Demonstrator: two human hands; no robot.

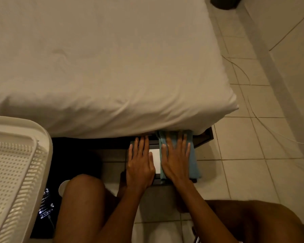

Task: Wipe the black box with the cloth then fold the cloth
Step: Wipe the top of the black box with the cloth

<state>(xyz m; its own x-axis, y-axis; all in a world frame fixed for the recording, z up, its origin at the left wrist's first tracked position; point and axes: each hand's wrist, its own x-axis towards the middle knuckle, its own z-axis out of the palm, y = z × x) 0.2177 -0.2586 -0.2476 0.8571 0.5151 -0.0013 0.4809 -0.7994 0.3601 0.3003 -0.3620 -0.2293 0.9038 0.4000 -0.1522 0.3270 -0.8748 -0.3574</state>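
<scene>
Filling most of the room ahead is the bed, its pale sheet hanging over the far end of the black box, which sits on the tiled floor just in front of the seated person's knees. To the left stands a white slatted basket, with a lit phone on something dark beside it; neither is in the way. The box runs lengthwise away from the person, under the bed's edge, and a white patch shows on its top between the hands. The teal cloth lies along that same axis on the box's right side. The right hand rests flat on the cloth, fingers spread and gripping nothing; the left hand is likewise open, pressed on the box's left side, seemingly steadying it. I would judge the wipe must travel along the box, and the overhanging sheet crowds its far end.
</scene>
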